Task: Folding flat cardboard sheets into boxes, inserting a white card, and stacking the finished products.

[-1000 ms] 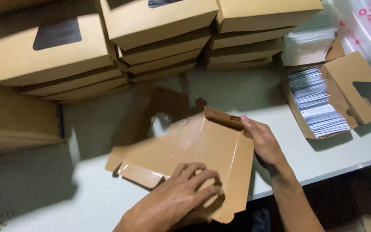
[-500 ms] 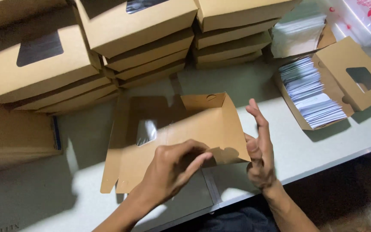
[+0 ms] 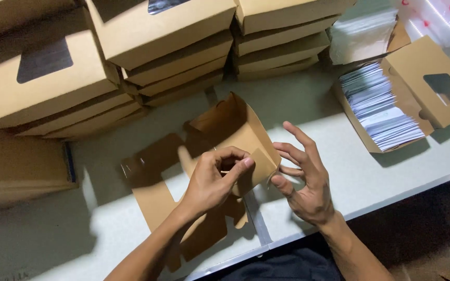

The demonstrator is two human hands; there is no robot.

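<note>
Box (image 3: pixel 235 138) was flat a second ago; we had it folded half upright on the counter (image 3: pixel 339 177), left hand (image 3: pixel 217 179) pinching its corner, right hand (image 3: pixel 305 177) released beside it.

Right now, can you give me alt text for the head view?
Two bare hands fold a brown cardboard box over a pale table: left hand pinches a flap, right hand is spread beside it. Finished window boxes are stacked behind.
</note>
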